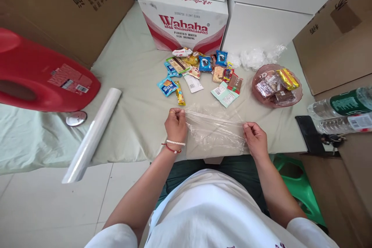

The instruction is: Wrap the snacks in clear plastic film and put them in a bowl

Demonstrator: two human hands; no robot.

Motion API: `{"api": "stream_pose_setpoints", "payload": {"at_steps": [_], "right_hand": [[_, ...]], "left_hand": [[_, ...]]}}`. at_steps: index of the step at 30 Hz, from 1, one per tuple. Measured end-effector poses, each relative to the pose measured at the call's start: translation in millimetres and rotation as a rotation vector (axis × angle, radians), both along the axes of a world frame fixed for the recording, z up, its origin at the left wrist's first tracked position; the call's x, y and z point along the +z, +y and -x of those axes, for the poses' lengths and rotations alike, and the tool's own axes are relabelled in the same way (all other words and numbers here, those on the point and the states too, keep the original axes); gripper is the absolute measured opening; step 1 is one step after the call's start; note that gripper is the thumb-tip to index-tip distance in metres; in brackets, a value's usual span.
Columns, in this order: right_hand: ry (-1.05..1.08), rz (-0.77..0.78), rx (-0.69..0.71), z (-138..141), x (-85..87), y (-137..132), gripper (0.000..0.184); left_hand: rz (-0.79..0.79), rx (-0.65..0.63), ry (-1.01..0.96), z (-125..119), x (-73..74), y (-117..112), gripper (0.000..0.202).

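Note:
A clear plastic bag [215, 131] is stretched sideways between my two hands at the table's near edge. My left hand [176, 124] pinches its upper left corner, with a beaded bracelet and a red cord at the wrist. On the other side, my right hand [255, 137] grips the bag's right edge between thumb and fingers. Beyond the bag lies a loose pile of wrapped snacks, among them a blue packet [167, 86], a yellow stick packet [179, 93] and a pale green packet [225, 93]. A pink glass bowl [300, 97] with more wrapped snacks stands right of them.
A roll of clear film [92, 135] overhangs the front edge at left, beside a big red jug [43, 73]. Crumpled clear plastic [257, 57] lies behind the bowl. Plastic bottles [345, 102], a black phone [309, 133] and keys [333, 138] sit far right. Cartons [183, 19] line the back.

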State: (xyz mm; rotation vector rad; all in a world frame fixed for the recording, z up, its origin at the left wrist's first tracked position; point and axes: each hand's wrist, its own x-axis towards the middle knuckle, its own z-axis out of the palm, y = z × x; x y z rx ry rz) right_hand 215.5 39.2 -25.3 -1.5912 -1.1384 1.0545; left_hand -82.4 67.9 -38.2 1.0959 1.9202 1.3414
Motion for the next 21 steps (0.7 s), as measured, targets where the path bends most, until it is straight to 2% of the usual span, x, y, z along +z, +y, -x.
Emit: {"api": "stream_pose_setpoints", "payload": {"at_steps": [5, 9, 11, 16, 19, 21], "right_hand": [[-0.32, -0.097, -0.014, 3.8, -6.4, 4.0, 0.04], [-0.492, -0.144, 0.015, 3.7, -5.5, 8.1, 0.04], [-0.543, -0.186, 0.001, 0.7, -4.4, 9.6, 0.041], [-0.665, -0.263, 0.005, -8.8, -5.1, 9.5, 0.041], [-0.664, -0.234, 0.014, -10.7, -7.5, 6.8, 0.042], [-0.666, -0.229, 0.025, -10.6, -9.1, 4.8, 0.042]], "left_hand": [[-0.015, -0.065, -0.313, 12.2, -1.4, 15.7, 0.017], [0.012, -0.118, -0.315, 21.1, -4.0, 17.6, 0.017], [0.006, -0.155, -0.197, 24.1, -4.7, 14.7, 0.016], [-0.079, -0.341, 0.342, 25.7, -2.8, 6.1, 0.018], [0.001, -0.457, 0.473, 24.7, -2.7, 5.1, 0.023], [0.056, -0.476, 0.544, 24.7, -3.9, 6.5, 0.028]]}}
